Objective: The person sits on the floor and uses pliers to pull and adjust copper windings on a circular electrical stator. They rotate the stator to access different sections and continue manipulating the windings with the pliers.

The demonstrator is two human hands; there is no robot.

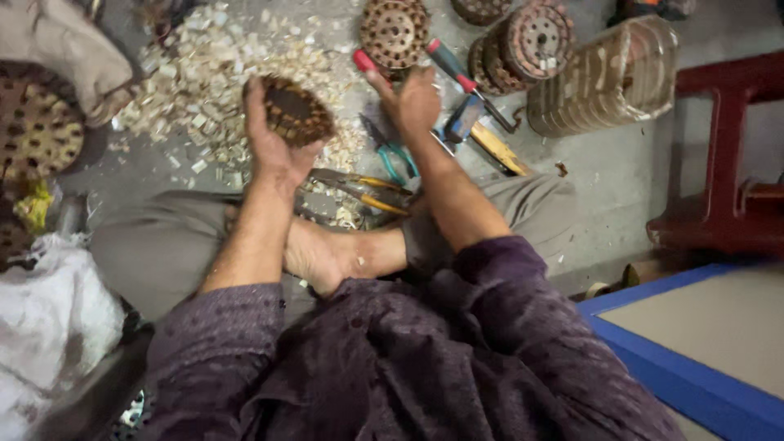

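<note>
The round rusty disc (296,110) with many holes sits in the left hand (273,139), held up over the floor (621,175). It is tilted, with its flat holed face turned up and toward the right, and its far edge is a bit blurry. The left fingers are curled tight around its left rim. The right hand (415,102) is just beside it, apart from it, its fingers closed around a red-handled tool (365,62); the tool's tip is hidden. Below lie pliers (359,186), and more discs (394,31) lie farther off. Pale chips (204,65) cover the floor at left. A red bench (723,155) stands at right, cut off by the edge, with bare floor before it.
</note>
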